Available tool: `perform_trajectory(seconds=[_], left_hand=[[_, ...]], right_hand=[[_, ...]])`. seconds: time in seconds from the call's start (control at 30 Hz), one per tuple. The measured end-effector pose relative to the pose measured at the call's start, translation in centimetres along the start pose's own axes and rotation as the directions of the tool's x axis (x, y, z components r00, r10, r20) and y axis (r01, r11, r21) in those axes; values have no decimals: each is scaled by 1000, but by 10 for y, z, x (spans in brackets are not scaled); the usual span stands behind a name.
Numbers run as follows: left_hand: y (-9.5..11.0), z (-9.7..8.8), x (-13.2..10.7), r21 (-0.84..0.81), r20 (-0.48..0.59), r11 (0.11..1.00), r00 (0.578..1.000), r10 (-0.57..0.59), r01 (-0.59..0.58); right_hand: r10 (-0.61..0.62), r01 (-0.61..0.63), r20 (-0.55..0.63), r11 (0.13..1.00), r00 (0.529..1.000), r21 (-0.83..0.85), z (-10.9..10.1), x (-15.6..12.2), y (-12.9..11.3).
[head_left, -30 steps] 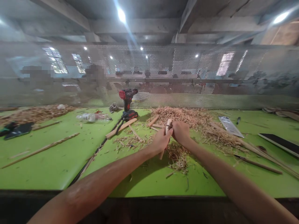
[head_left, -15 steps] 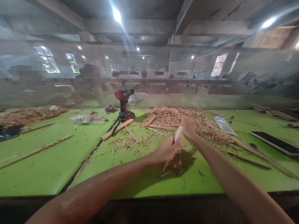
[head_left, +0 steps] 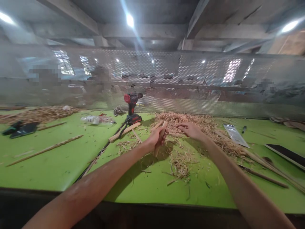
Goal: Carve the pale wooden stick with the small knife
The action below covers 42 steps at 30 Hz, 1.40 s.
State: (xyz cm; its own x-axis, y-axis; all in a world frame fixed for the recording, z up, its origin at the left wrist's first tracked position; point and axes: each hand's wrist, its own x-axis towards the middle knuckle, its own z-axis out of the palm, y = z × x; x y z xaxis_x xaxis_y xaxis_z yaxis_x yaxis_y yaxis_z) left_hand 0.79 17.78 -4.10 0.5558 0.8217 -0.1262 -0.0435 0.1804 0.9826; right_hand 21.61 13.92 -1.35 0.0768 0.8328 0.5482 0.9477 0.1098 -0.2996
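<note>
My left hand is closed around a short pale wooden stick, holding it tilted above the green table. My right hand hovers just to the right, apart from the stick, over the edge of a big pile of wood shavings. Its fingers are curled together in a pinch; whatever is in them is too small to make out. More shavings lie scattered below both hands.
A red and black cordless drill stands behind my left hand, with a plastic bottle to its left. Long wooden sticks lie at left and right. A silver packet and a dark flat board sit right. A perforated metal screen closes the back.
My right hand has let go of the stick and moved right toward the shavings pile. My left hand keeps the stick and has lifted it slightly.
</note>
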Motion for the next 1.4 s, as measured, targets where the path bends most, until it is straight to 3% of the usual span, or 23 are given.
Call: perform_trajectory(seconds=[0.13, 0.4, 0.53, 0.7, 1.03, 1.4], left_hand=[[-3, -8, 3, -67, 8, 996, 998, 57, -57], [-21, -23, 24, -142, -65, 985, 994, 92, -100], [-18, -25, 23, -166, -81, 980, 992, 99, -111], [-13, -25, 15, -175, -29, 972, 987, 158, -160], [-2, -25, 12, -154, -8, 963, 975, 222, -221], [-1, -20, 7, -221, -29, 951, 976, 215, -216]], right_hand=[[-65, 58, 124, 997, 990, 59, 7, 0, -4], [-106, 104, 24, 991, 994, 88, 23, -9, -19], [-141, 138, 8, 977, 990, 162, 29, -15, -25], [-184, 176, 30, 968, 982, 178, 39, -16, -26], [-147, 148, 70, 989, 987, -7, 29, -14, -40], [-273, 273, 7, 962, 962, -23, 33, -18, -32]])
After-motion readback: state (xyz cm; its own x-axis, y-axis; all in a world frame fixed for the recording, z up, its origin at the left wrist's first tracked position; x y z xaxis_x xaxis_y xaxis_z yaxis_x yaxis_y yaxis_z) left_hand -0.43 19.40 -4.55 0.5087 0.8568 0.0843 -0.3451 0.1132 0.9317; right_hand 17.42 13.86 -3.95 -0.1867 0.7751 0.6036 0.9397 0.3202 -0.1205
